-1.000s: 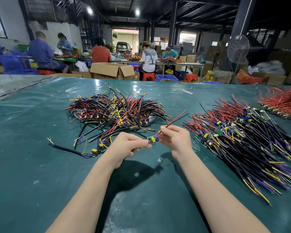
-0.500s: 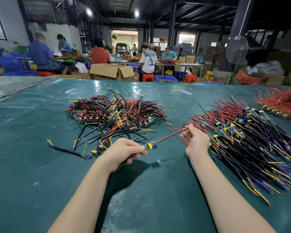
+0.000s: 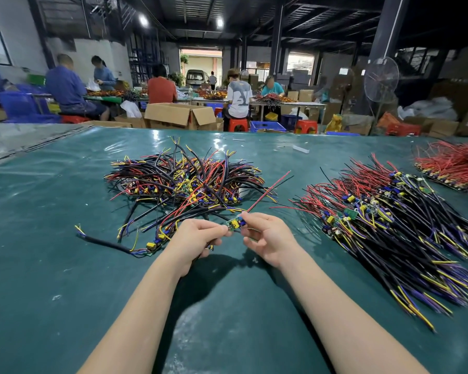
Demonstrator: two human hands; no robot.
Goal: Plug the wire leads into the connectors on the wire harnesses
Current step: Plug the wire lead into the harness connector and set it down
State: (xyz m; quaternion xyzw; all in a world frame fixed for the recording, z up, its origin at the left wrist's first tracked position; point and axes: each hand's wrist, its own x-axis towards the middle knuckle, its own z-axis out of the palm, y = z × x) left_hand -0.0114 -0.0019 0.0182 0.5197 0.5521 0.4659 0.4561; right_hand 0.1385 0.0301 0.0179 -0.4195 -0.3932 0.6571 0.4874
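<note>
1. Front and centre, held over the teal mat (image 3: 52, 265): the connector (image 3: 235, 224), a tiny green board carrying blocky yellow and blue plastic parts.
2. The left hand (image 3: 197, 233) pinches its left end, fingers curled, with dark cable trailing under the palm.
3. The right hand (image 3: 268, 238) pinches the red wire lead (image 3: 268, 191) right at the connector; the lead is thin and straight and slants up and away to the right.
4. Behind the hands is a tangled pile of harnesses (image 3: 184, 179) with glossy black, red and yellow insulation.
5. To the right, a stack of harnesses (image 3: 389, 225) lies combed roughly parallel.
6. The mat is shiny and wrinkled.
</note>
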